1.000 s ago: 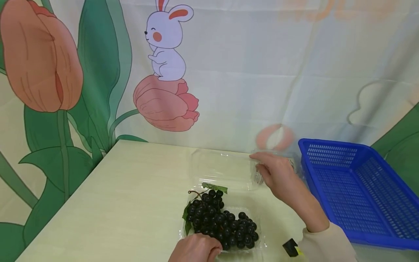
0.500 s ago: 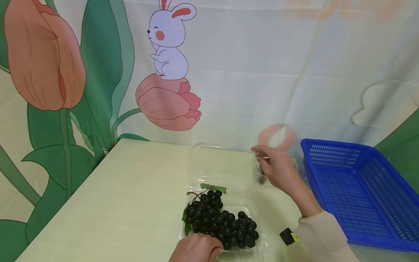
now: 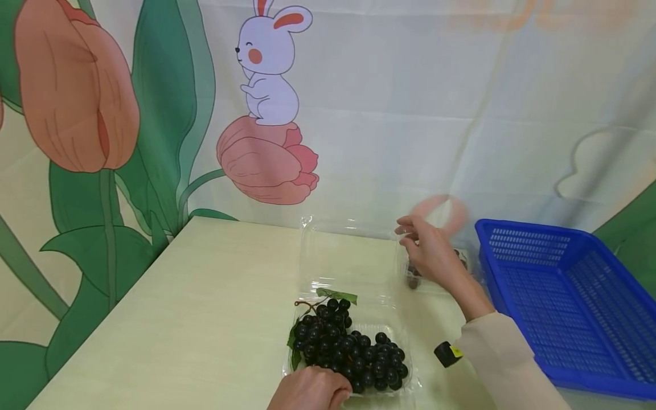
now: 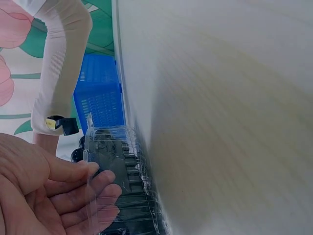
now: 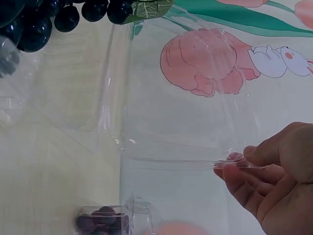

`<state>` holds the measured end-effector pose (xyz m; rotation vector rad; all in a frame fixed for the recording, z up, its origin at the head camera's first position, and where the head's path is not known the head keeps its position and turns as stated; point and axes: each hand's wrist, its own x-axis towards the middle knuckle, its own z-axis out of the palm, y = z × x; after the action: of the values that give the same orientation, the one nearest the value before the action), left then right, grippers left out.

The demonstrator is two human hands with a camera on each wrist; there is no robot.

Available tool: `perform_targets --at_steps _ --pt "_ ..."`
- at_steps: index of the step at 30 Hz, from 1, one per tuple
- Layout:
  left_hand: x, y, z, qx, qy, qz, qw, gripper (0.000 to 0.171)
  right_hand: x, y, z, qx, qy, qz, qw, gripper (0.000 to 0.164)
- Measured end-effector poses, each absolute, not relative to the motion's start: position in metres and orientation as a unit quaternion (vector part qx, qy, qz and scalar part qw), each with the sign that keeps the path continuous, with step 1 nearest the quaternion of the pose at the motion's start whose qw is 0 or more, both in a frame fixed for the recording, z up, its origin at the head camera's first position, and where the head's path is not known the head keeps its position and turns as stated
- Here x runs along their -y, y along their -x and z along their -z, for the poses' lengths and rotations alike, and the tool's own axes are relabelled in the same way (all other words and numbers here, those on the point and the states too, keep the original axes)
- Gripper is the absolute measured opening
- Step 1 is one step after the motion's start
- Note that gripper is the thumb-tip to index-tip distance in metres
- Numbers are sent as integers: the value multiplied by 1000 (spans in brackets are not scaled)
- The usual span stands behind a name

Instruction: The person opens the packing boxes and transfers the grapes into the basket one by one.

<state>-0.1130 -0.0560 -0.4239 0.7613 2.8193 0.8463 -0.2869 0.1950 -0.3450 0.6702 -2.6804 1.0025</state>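
A clear plastic clamshell box stands unfolded on the table, its base rim (image 3: 287, 364) around a bunch of black grapes (image 3: 353, 356) with green leaves. My left hand (image 3: 311, 390) pinches the near rim of the base; in the left wrist view the thumb lies inside the wall and the fingers (image 4: 105, 196) show through the plastic. Behind the base, the hinged lid (image 3: 348, 259) is raised at a tilt. My right hand (image 3: 430, 250) pinches the lid's right outer corner between thumb and fingers, clearest in the right wrist view, where the lid (image 5: 171, 127) is see-through.
Behind my right hand sits a smaller clear box with dark red fruit (image 3: 413, 279). A blue slatted basket (image 3: 533, 225) stands at the right. A printed cloth (image 3: 369, 114) hangs at the table's back edge. A black device (image 3: 447, 354) with a yellow label is on my right wrist.
My right hand has risen slightly and the lid's outer edge has come up with it. My left hand keeps its hold on the base rim. The view has shifted a little.
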Motion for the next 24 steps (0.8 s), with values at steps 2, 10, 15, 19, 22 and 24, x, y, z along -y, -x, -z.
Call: perform_targets --at_steps 2,10,15,19,22,24 --pt "56 113 424 -927 -249 -276 51 13 -194 289 347 905 -214 -357 92 37" --pt "56 113 423 -928 -246 -275 54 14 -193 299 355 884 -158 -435 59 28" --pt "56 112 423 -929 -244 -274 55 14 -193 304 359 881 -132 -450 66 19" --pt "56 112 423 -929 -243 -272 57 13 -191 306 362 880 -108 -460 48 26" --pt "56 112 423 -930 -243 -271 56 13 -190 307 366 877 -98 -468 32 32" --pt "57 112 423 -929 -243 -272 54 13 -189 307 369 877 -95 -469 28 35"
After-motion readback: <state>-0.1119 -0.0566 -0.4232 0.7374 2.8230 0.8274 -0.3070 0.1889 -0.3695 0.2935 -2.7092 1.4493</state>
